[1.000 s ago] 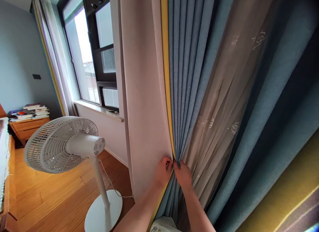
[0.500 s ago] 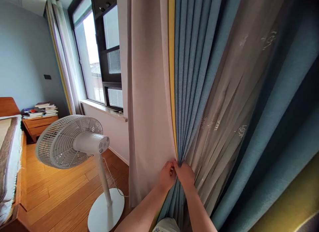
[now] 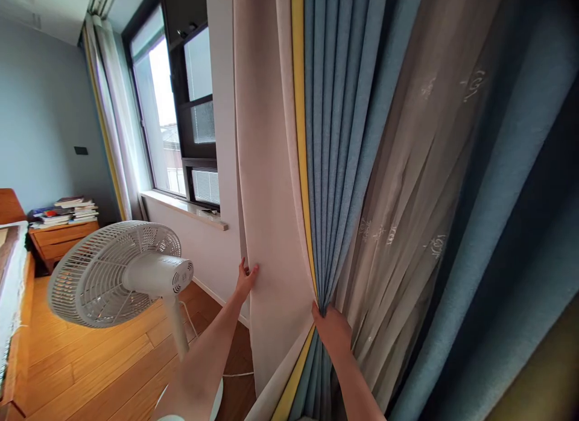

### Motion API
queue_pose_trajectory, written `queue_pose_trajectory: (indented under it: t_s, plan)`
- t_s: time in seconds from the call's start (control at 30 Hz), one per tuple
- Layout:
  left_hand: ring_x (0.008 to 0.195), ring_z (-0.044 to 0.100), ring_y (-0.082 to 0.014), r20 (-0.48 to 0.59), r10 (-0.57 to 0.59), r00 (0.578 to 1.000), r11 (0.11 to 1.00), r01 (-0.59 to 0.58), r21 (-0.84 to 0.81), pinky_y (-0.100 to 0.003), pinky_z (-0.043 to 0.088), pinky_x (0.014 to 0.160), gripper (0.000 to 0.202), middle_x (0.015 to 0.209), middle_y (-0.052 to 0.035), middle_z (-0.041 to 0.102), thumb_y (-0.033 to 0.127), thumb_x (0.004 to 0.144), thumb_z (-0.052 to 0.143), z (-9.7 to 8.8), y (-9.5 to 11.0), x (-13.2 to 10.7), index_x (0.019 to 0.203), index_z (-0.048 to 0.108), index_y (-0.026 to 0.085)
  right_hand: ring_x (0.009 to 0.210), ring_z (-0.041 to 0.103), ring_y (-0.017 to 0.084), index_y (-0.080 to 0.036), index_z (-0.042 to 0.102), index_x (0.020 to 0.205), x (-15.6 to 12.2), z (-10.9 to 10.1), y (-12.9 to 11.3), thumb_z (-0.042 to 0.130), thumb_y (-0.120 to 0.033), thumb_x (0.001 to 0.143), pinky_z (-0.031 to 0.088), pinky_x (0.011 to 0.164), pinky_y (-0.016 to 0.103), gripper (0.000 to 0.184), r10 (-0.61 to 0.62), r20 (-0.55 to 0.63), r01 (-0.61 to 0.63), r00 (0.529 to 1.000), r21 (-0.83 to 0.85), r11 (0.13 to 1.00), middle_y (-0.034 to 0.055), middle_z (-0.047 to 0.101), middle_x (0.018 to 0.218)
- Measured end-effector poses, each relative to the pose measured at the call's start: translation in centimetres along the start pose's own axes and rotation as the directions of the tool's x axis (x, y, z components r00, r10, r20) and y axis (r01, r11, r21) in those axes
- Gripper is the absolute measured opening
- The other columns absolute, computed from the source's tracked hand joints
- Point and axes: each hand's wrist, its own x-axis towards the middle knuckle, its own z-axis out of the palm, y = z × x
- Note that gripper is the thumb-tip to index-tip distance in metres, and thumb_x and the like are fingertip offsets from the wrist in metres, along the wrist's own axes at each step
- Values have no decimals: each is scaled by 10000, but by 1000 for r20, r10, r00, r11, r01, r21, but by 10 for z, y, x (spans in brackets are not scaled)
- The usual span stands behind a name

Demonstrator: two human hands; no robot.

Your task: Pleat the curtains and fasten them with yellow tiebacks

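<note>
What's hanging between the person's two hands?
In the head view, a pale curtain panel hangs between the left hand and right hand, its yellow edge strip nearest the right hand.

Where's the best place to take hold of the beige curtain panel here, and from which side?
Probably the beige curtain panel's free lower edge, from the window side, near where the left hand is. That edge hangs loose off the wall, so fingers can likely wrap round it; higher up, the panel is broad and flat.
</note>
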Motion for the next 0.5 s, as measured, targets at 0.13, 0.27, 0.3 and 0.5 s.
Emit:
queue_pose_trajectory:
  t_s: [0.13, 0.27, 0.3, 0.5]
  plan:
    - [746, 587, -170, 95, 105, 990, 974, -121, 189, -307, 463, 700, 381, 853, -58, 607, 461, 738, 492, 4, 3, -4, 1005, 522, 191, 777, 626, 231, -168, 606, 899, 2, -1, -1, 316, -468, 835, 437, 617, 293, 422, 4, -2, -4, 1000, -2, 1000, 112, 659, 788]
    - [801, 536, -179, 18, 236, 971, 923, -230, 309, -331, 423, 772, 221, 848, -47, 553, 409, 744, 483, 11, 12, -24, 732, 552, 199, 785, 628, 235, -173, 609, 904, 1, -2, -1, 324, -477, 831, 437, 626, 292, 423, 17, 8, -17, 1000, 12, 1000, 110, 661, 772]
    - [824, 525, -180, 8, 308, 951, 888, -291, 355, -329, 416, 783, 200, 870, -50, 538, 386, 749, 480, 14, 16, -32, 717, 545, 200, 788, 628, 237, -172, 609, 905, 1, -3, 0, 324, -483, 829, 437, 626, 293, 429, 20, 9, -20, 1000, 16, 1000, 109, 661, 774]
    - [841, 514, -162, 239, 515, 823, 695, -564, 446, -293, 408, 772, 128, 881, -46, 534, 249, 801, 406, 49, 46, -93, 781, 525, 204, 794, 626, 252, -166, 567, 972, 1, -2, -2, 276, -529, 833, 437, 618, 312, 485, 7, -7, -7, 1000, 47, 999, 109, 661, 819]
